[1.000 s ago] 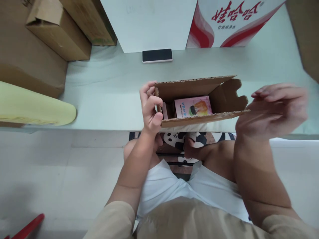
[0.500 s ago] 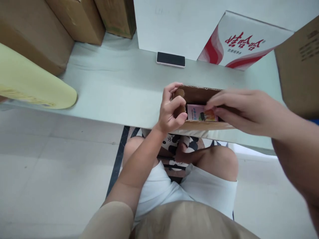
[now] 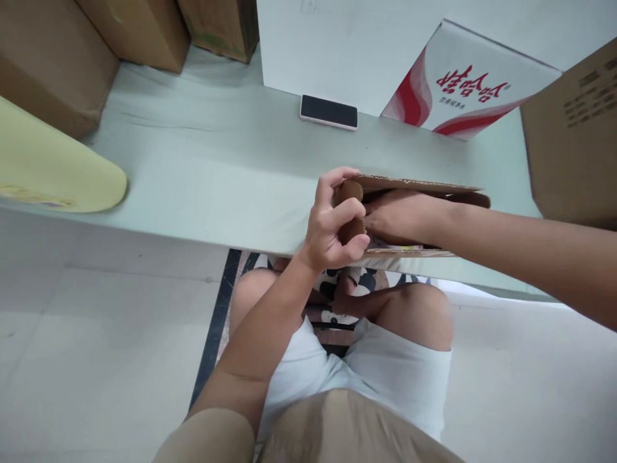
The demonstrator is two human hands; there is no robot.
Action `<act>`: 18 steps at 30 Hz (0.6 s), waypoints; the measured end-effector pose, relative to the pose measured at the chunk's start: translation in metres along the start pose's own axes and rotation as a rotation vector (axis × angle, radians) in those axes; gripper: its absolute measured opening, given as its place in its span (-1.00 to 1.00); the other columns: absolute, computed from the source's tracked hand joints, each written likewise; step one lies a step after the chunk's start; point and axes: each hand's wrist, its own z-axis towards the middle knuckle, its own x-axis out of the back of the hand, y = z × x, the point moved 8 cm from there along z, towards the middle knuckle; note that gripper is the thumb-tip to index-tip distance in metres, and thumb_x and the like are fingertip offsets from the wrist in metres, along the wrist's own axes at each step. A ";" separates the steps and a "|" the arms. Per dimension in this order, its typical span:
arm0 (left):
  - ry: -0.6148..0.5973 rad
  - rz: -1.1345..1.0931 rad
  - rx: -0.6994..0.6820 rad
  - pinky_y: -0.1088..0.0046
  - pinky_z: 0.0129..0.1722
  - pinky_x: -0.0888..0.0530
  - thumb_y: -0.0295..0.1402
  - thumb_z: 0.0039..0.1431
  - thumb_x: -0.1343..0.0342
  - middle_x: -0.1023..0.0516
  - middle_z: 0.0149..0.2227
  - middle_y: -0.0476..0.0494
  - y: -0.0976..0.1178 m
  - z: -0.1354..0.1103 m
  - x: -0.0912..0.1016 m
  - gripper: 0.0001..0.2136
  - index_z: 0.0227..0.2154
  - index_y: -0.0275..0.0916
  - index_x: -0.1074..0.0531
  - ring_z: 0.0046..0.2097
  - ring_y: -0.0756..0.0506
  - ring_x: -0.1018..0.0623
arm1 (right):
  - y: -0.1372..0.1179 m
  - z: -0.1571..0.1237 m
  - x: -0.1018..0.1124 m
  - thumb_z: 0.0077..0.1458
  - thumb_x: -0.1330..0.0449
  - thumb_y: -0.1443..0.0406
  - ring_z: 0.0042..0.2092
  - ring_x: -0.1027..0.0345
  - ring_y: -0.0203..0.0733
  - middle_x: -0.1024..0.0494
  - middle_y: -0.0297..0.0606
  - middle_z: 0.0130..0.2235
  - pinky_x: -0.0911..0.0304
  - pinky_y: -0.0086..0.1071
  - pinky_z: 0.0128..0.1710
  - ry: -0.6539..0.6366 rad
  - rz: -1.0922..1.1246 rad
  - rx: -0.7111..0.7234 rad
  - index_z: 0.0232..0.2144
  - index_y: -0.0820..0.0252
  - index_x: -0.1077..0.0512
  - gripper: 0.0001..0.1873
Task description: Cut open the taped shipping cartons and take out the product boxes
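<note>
A narrow cardboard box (image 3: 424, 185) lies open at the table's front edge. My left hand (image 3: 335, 222) grips its left end, fingers curled over the flap and upper edges. Deep inside the box is my right hand (image 3: 395, 215), reaching toward the left end; its fingertips are hidden by the box, so what they touch or hold does not show. Beneath my right wrist, a small strip of a colourful printed packet (image 3: 407, 247) shows at the bottom of the box; most of it is covered.
A phone-like black slab (image 3: 329, 112) lies behind the box. A white carton with red lettering (image 3: 470, 83) stands at the back right, beside a large brown carton (image 3: 573, 141). Brown boxes (image 3: 139, 29) and a yellow cylinder (image 3: 62, 161) are at left on the pale tabletop (image 3: 207, 161).
My right hand has moved left and down into the box, now covering most of the pink printed packet that was visible. My left hand keeps its hold on the box end.
</note>
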 end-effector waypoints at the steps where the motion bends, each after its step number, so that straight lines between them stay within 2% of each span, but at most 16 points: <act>1: 0.000 -0.006 -0.005 -0.06 0.14 -0.55 0.13 0.35 0.11 -0.26 0.23 -0.27 0.000 0.001 0.000 -0.58 -0.26 -0.11 -0.40 0.20 -0.29 -0.48 | -0.001 0.000 0.001 0.24 -0.09 0.40 -0.28 -0.49 -0.19 -0.67 -0.33 -0.22 -0.37 -0.32 -0.19 -0.007 -0.013 0.013 -0.33 0.10 -0.55 -0.76; 4: -0.016 0.006 0.005 -0.06 0.12 -0.56 0.14 0.35 0.12 -0.26 0.23 -0.28 -0.001 0.001 0.000 -0.56 -0.28 -0.11 -0.41 0.19 -0.30 -0.48 | 0.001 -0.001 0.003 0.19 -0.12 0.47 -0.22 -0.55 -0.15 -0.69 -0.31 -0.13 -0.38 -0.30 -0.20 -0.028 -0.006 0.035 -0.24 0.08 -0.60 -0.72; 6: -0.033 0.035 0.035 -0.05 0.15 -0.54 0.21 0.32 0.12 -0.26 0.24 -0.28 -0.004 -0.001 -0.001 -0.50 -0.30 -0.12 -0.42 0.20 -0.30 -0.48 | 0.005 -0.006 0.001 0.18 -0.10 0.50 -0.20 -0.58 -0.15 -0.69 -0.31 -0.06 -0.39 -0.30 -0.21 -0.037 0.016 0.056 -0.11 0.05 -0.61 -0.61; 10: -0.038 0.052 0.059 0.00 0.17 -0.51 0.35 0.22 0.10 -0.28 0.25 -0.27 -0.006 -0.002 -0.001 -0.41 -0.32 -0.13 -0.41 0.19 -0.30 -0.48 | 0.016 -0.022 -0.002 0.23 -0.02 0.51 0.06 -0.57 -0.12 -0.62 -0.32 0.14 -0.44 -0.25 0.03 0.011 0.046 0.063 0.10 0.03 -0.56 -0.47; 14: -0.020 0.017 0.015 0.02 0.13 -0.53 0.35 0.23 0.14 -0.26 0.24 -0.26 -0.004 0.000 0.001 -0.40 -0.30 -0.13 -0.40 0.17 -0.28 -0.48 | 0.017 -0.038 -0.008 0.27 -0.11 0.35 0.22 -0.44 -0.01 -0.56 -0.17 0.22 -0.39 -0.14 0.21 0.011 0.070 0.061 0.16 0.13 -0.53 -0.55; 18: -0.049 0.031 0.050 0.03 0.12 -0.53 0.36 0.21 0.13 -0.28 0.23 -0.26 -0.008 0.001 -0.002 -0.40 -0.32 -0.12 -0.40 0.14 -0.27 -0.48 | 0.010 -0.045 -0.004 0.27 -0.22 0.11 0.26 -0.35 0.14 -0.51 -0.02 0.24 -0.37 -0.02 0.22 0.029 0.073 0.061 0.13 0.20 -0.55 -0.53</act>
